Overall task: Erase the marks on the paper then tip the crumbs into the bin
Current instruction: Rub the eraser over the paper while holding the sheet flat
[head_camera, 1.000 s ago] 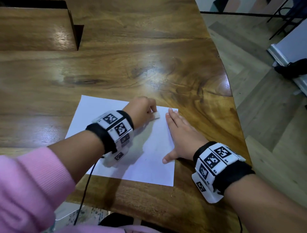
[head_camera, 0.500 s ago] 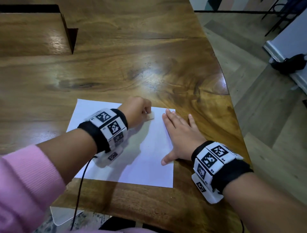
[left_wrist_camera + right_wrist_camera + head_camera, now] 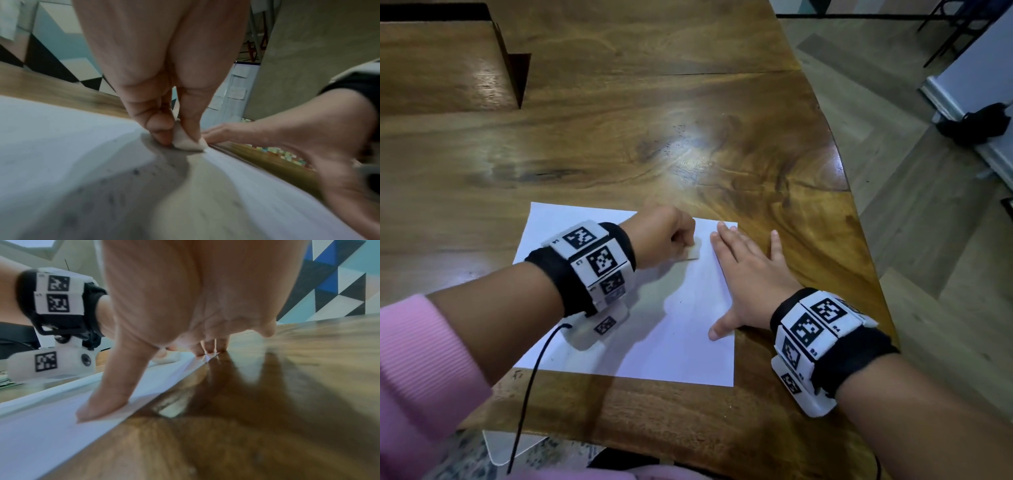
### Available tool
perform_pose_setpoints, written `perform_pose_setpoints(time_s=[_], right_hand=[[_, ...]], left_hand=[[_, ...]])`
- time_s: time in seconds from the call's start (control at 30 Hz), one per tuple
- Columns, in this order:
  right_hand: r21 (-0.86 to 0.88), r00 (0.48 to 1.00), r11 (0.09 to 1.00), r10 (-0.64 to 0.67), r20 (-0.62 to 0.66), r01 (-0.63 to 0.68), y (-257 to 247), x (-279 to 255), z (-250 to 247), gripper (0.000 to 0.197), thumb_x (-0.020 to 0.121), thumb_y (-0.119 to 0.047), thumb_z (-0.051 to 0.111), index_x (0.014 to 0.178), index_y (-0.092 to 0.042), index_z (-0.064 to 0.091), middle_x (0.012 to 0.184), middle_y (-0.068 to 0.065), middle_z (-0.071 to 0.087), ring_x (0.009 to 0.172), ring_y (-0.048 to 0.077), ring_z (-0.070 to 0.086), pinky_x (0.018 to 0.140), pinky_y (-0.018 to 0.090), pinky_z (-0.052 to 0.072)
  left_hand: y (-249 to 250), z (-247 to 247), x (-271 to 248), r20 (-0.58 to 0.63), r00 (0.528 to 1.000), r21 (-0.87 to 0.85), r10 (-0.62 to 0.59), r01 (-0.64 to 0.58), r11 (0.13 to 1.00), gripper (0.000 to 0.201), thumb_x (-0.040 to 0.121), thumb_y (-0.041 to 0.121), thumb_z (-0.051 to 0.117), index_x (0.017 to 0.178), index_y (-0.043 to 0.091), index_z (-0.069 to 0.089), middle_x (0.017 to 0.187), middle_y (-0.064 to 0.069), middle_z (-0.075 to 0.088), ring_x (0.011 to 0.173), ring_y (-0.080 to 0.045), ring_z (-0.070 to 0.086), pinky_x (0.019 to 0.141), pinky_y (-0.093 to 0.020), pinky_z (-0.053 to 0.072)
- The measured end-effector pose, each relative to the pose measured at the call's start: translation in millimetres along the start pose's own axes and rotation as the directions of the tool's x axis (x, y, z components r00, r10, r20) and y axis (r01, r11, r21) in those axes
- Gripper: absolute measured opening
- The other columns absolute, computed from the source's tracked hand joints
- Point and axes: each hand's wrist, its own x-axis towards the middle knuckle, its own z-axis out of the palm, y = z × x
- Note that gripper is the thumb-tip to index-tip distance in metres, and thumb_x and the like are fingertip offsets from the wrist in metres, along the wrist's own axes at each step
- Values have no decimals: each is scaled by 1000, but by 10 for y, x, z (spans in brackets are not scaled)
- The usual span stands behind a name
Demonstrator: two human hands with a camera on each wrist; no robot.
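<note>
A white sheet of paper [image 3: 681, 335] lies on the wooden table [image 3: 654, 137] near its front edge. My left hand [image 3: 664, 240] pinches a small white eraser [image 3: 694, 253] and presses it onto the paper near the far right corner. The left wrist view shows the eraser [image 3: 187, 141] between thumb and fingers, with dark crumbs [image 3: 135, 172] scattered on the paper [image 3: 61, 138] behind it. My right hand [image 3: 746, 274] lies flat with straight fingers on the paper's right edge, thumb [image 3: 98, 404] pressing the sheet [image 3: 41, 426] down. No bin is in view.
The table's right edge [image 3: 852, 212] curves close beside my right hand, with wooden floor [image 3: 928, 240] beyond. A notch in the tabletop [image 3: 517, 78] sits at the far left. A black cable [image 3: 527, 394] hangs from my left wrist over the front edge.
The left hand with the eraser has slid slightly back towards me on the paper. The right hand stays flat on the right edge.
</note>
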Motion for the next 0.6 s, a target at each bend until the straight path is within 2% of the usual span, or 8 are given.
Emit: perform_pose_setpoints(time_s=[0.1,0.23,0.27,0.33,0.4,0.43,0.53,0.6], right_hand=[[1,1000,1000,14,9,-14,-8,6,-2,142,50,-70,74,149,-17,-13,157,-4,-21,145,14,-14,108,69,-7],[17,999,1000,21,37,-22,-10,18,-17,142,49,-69,75,149,-21,-15,156,-6,-22,145,14,-16,105,73,-5],[12,999,1000,21,37,-21,-10,23,-16,143,49,-69,75,149,-21,-15,156,-6,-22,145,15,-16,104,73,-5],[13,999,1000,19,34,-19,-5,28,-8,143,49,-69,75,149,-22,-16,156,-6,-22,145,15,-15,104,73,-7],[26,999,999,18,29,-19,5,33,4,143,49,-69,75,149,-23,-16,156,-7,-23,145,14,-16,105,72,-8],[29,999,999,16,30,-17,9,33,7,143,49,-69,75,149,-23,-16,156,-7,-23,144,14,-16,105,71,-8],[27,999,1000,10,38,-11,12,29,14,145,48,-70,75,148,-22,-18,155,-6,-24,144,14,-18,105,71,-8],[26,999,1000,9,44,-11,16,25,11,146,47,-71,74,148,-22,-20,155,-7,-25,144,14,-19,105,71,-9]], left_hand=[[-9,-67,112,-71,997,-13,-41,40,999,11,76,4,62,87,6,65,76,-4,57,74,-21,51,57,-22,35],[-11,-54,123,-99,993,-25,-58,56,998,11,76,5,61,87,7,64,75,-4,57,73,-22,51,59,-23,36],[-12,-31,75,-76,997,-26,-31,29,999,10,76,4,61,85,7,65,75,-4,57,72,-21,50,57,-21,35],[-9,27,-38,46,998,-15,46,-45,999,9,75,4,61,82,8,66,75,-1,58,70,-18,50,57,-13,33],[4,58,-80,131,988,-6,77,-77,997,9,76,6,62,82,10,66,76,0,59,70,-16,50,58,-11,33],[10,51,-55,111,991,-5,74,-73,997,8,76,7,63,83,9,66,77,0,59,70,-16,50,58,-10,32],[38,10,96,-70,997,26,21,-19,999,10,77,10,64,86,6,65,75,-1,54,71,-17,46,51,-5,26],[69,23,79,-97,995,23,27,-25,999,8,76,9,62,83,5,65,73,0,53,71,-17,44,49,-5,29]])
